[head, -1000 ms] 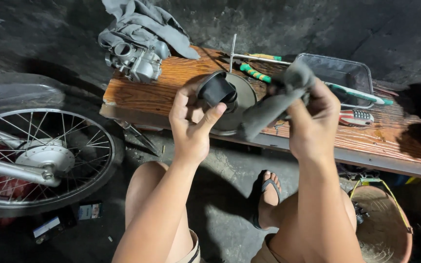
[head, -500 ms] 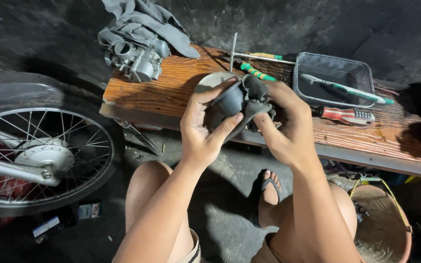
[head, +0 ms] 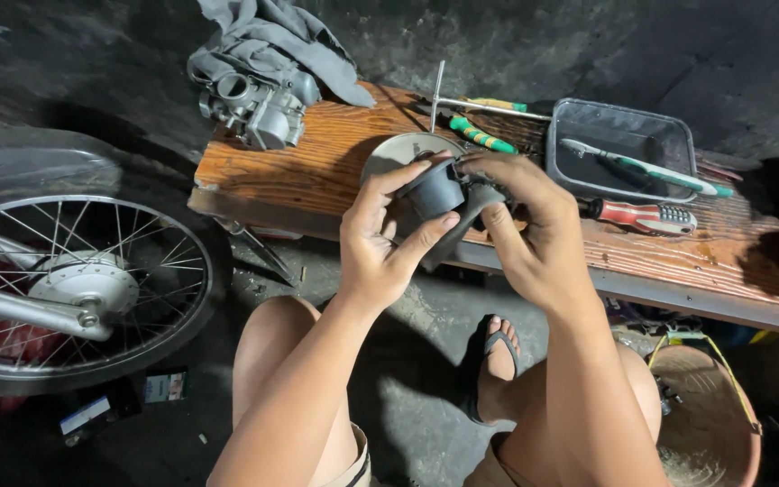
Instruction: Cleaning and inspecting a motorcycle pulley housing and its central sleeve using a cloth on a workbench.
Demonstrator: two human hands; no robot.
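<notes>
Dark round part between both hands, screwdriver in grey tray

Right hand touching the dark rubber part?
Touching. Head view: the right hand has its fingers wrapped over the dark rubber part, with the left hand gripping its other side.

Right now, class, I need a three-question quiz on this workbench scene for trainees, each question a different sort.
1. True or false: both hands, left hand and right hand, are on the dark cylinder.
2. What lies in the black tray? A) green-handled screwdriver B) pliers C) hammer
3. Fill in: the carburetor sits on the plank under a grey ____.

Key: 1 true; 2 A; 3 rag.
</notes>
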